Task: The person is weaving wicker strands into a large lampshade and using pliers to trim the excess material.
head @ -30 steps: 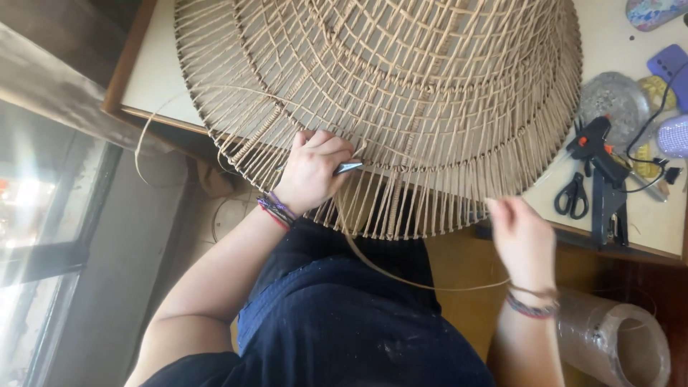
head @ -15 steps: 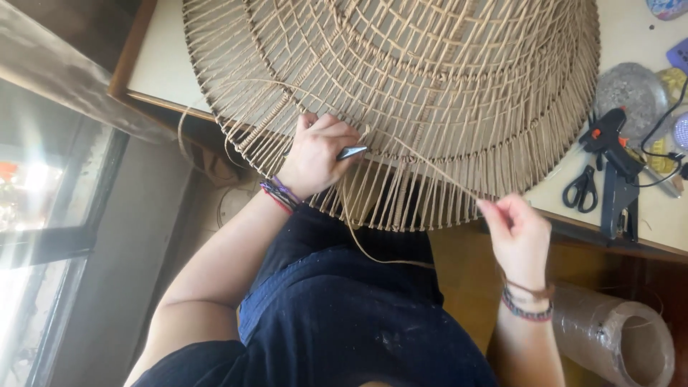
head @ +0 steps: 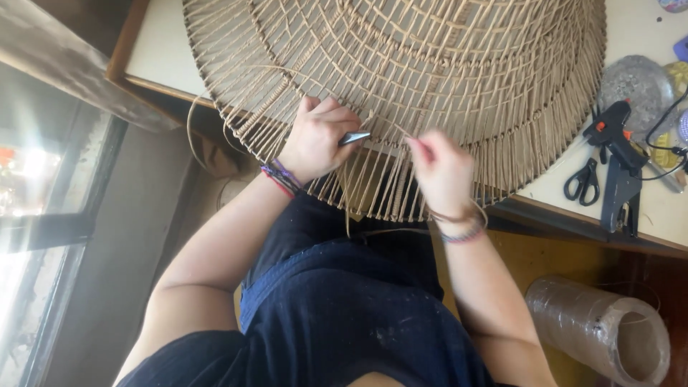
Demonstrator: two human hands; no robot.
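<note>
Right hand [head: 443,172] now up beside left hand [head: 319,140], pinching cord at woven basket [head: 444,64]; left gripping metal tool [head: 355,137].

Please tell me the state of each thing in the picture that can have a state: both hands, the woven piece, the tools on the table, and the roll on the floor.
Left hand: closed on a small metal tool, resting on the weave.
Right hand: pinching a thin strand.
Woven cane piece: flat on the table, loose ends past the edge.
Glue gun: lying down, corded.
Scissors: shut.
Clear film roll: on its side.
</note>
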